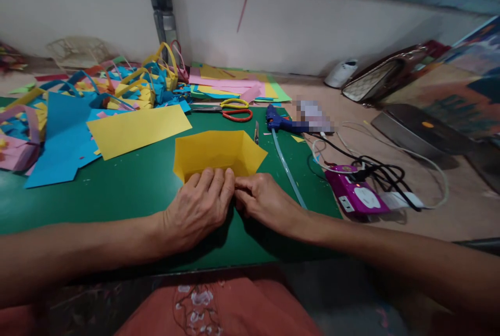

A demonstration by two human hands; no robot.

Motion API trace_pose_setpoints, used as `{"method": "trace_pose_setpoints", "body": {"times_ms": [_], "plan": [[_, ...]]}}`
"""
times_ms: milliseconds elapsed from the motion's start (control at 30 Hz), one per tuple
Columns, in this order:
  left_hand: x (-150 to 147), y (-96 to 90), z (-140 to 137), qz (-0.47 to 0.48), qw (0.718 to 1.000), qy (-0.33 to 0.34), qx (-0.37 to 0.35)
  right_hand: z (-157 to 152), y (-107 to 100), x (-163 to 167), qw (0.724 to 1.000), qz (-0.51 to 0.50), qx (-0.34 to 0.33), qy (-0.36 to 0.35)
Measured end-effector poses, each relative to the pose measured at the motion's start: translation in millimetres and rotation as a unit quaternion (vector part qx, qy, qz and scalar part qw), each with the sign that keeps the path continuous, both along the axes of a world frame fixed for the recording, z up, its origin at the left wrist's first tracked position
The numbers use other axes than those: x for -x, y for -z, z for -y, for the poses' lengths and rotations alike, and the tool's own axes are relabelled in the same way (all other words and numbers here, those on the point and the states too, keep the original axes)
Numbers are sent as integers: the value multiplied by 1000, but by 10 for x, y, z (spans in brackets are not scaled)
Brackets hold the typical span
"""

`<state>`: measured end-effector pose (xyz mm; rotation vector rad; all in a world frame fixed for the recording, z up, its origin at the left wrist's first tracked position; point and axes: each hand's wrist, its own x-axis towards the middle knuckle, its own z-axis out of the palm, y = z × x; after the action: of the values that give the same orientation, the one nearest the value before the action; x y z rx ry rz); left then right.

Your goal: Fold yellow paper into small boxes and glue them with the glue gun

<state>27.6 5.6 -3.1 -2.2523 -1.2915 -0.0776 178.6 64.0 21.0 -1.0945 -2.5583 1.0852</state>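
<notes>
A sheet of yellow paper (pixel 219 148), folded into a shallow box shape with its far wall raised, stands on the green cutting mat (pixel 133 195) in front of me. My left hand (pixel 201 203) is closed over its near edge, fingers together and bent inside the fold. Beside it, touching it, my right hand (pixel 265 203) pinches the same edge between thumb and bent forefinger. Both hands cover the paper's near side. Just beyond the paper's right corner lies a craft knife (pixel 257 132).
Red-and-yellow-handled scissors (pixel 228 110) and a blue glue gun (pixel 279 121) with a long glue stick (pixel 289 169) lie behind. Small paper baskets (pixel 148 86), a flat yellow sheet (pixel 140 130) and blue paper (pixel 64 138) are at left. A purple power strip (pixel 355 193) with tangled cables sits right.
</notes>
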Motion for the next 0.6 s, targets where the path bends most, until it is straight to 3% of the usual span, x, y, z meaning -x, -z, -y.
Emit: {"method": "trace_pose_setpoints", "body": {"times_ms": [133, 267, 433, 600], "plan": [[1, -53, -2, -1, 1000, 5, 21, 45, 15, -52, 989, 89, -116, -28], [6, -88, 11, 8, 998, 28, 61, 90, 12, -93, 962, 187, -191, -49], [-3, -66, 23, 27, 992, 38, 115, 132, -59, -111, 939, 256, -218, -66], [-13, -22, 26, 28, 989, 39, 140, 131, -60, -129, 933, 261, -229, -91]]}}
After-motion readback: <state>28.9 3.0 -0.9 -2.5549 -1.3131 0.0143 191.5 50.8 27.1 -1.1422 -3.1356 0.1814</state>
